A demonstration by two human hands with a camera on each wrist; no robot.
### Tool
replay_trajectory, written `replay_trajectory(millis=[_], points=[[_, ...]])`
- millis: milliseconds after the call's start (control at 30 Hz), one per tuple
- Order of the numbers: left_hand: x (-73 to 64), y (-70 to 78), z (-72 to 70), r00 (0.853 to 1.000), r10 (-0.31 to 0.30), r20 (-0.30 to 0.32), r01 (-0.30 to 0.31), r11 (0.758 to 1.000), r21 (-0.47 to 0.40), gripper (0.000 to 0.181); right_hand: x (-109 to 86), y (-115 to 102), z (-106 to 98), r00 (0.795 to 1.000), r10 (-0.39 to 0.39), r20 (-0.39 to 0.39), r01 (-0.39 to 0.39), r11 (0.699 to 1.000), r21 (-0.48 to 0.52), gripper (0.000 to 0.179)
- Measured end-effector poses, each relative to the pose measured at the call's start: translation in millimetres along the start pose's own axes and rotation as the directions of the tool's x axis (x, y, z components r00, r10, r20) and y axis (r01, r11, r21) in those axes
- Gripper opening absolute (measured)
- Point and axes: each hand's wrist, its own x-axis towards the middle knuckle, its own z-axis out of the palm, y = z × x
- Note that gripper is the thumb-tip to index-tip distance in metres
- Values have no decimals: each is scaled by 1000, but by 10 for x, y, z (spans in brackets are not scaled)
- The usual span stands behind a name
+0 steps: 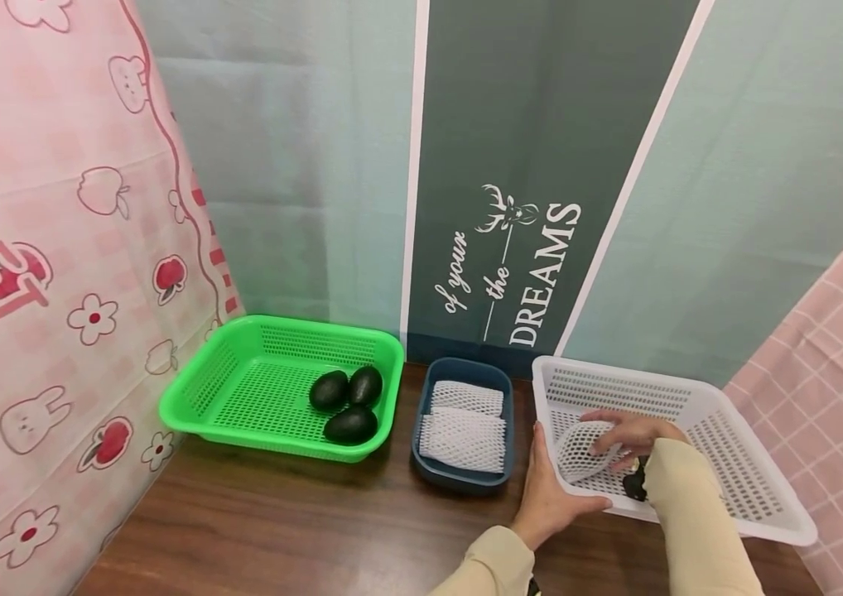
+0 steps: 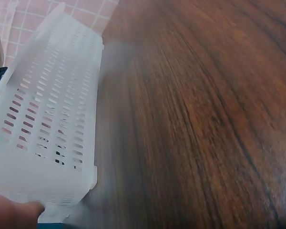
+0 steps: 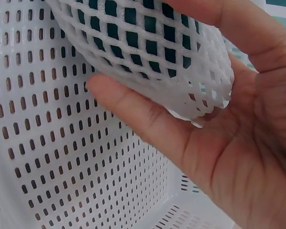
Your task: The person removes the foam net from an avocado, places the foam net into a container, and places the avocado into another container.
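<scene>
Inside the white perforated basket (image 1: pixel 745 459), my right hand (image 1: pixel 633 434) grips a white foam fruit net (image 1: pixel 581 451). Its mesh (image 3: pixel 138 38) bulges over a rounded dark green thing in the right wrist view, with thumb and fingers on both sides. My left hand (image 1: pixel 546 501) rests against the basket's near left corner, fingers straight up the left wall and thumb stretched along the front. The left wrist view catches only part of that hand, the thumb (image 2: pixel 19 212) touching the basket wall.
A dark blue container (image 1: pixel 462 482) beside the basket holds white foam-netted bundles (image 1: pixel 462 443). Further left stands a green basket (image 1: pixel 272 445) with three dark avocados (image 1: pixel 351 425) at its right end. A fabric backdrop (image 1: pixel 302 165) rises behind the wooden table (image 1: pixel 302 521).
</scene>
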Motion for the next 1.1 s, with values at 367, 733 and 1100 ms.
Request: replay_trajectory(millis=[367,733,1100], points=[[8,-2,-4,998,70,-2,-70,993,-100,129,37,-39,17,997,-16,79,13,999,38,74],[-14,-19,-2,999,47,-3,-47,993,-107,129,36,-2,50,999,6,31,-7,999,43,71],[-12,-18,-7,999,34,-15,-35,996,-79,128,-64,-30,26,999,-39,-11,40,993,111,64]])
